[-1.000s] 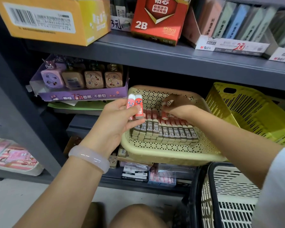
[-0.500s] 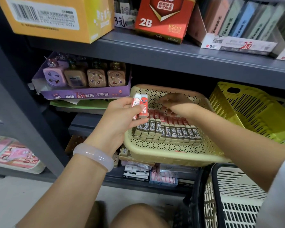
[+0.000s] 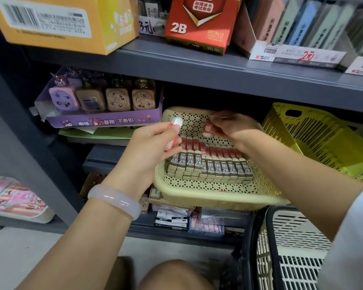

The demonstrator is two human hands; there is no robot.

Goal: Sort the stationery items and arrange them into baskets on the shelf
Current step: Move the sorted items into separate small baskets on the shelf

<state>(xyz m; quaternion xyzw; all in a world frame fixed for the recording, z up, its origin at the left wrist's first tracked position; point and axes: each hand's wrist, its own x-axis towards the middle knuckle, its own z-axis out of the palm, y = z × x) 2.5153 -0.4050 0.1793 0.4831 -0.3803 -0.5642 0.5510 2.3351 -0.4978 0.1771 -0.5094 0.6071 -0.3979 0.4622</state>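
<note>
Left hand (image 3: 149, 151) gripping one red-and-white eraser (image 3: 174, 132) beside beige basket (image 3: 216, 197); right hand (image 3: 230, 126) pinching another eraser (image 3: 207, 129) over rows of 2B erasers (image 3: 210, 166) inside, on grey shelf (image 3: 197, 72).

Grey shelf, loaded on every level

The grey metal shelf (image 3: 228, 74) carries a yellow carton (image 3: 57, 21), a red 2B lead box (image 3: 199, 24) and a notebook tray (image 3: 297, 53) on top; below sit a purple sharpener tray (image 3: 105, 120), a beige perforated basket (image 3: 214, 195) and a yellow basket (image 3: 323, 139)
</note>
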